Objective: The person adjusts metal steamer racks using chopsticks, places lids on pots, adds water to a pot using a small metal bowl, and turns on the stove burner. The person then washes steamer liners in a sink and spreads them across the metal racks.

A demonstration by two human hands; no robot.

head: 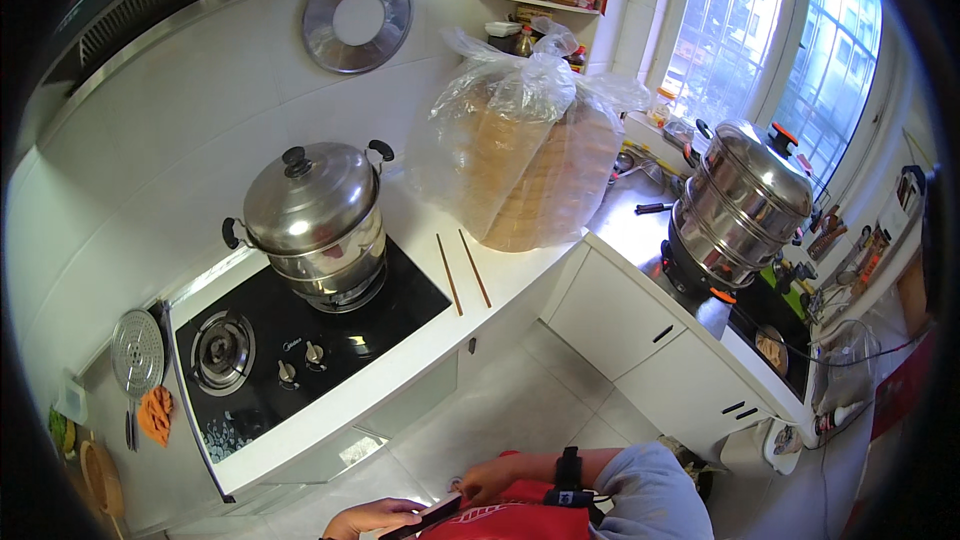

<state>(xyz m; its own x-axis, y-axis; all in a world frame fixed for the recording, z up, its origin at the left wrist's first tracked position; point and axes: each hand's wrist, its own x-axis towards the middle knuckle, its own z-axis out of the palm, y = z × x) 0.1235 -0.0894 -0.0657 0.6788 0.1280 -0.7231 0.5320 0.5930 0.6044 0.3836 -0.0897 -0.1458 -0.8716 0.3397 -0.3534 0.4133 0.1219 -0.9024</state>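
Observation:
At the bottom of the view, my left hand holds a dark, flat phone-like device in front of a red apron. My right hand is at the upper end of the device, fingers bent; whether it grips it cannot be told. A dark strap circles the right wrist. Ahead, a lidded stainless steel steamer pot stands on the rear burner of a black gas hob. Two wooden chopsticks lie apart on the white counter, beside a large tied clear plastic bag with stacked round tan items inside.
A second stacked steamer stands on the right counter by the window. A bare burner, a perforated metal skimmer and an orange cloth are at left. Spice jars fill a corner shelf. White cabinets line the right side.

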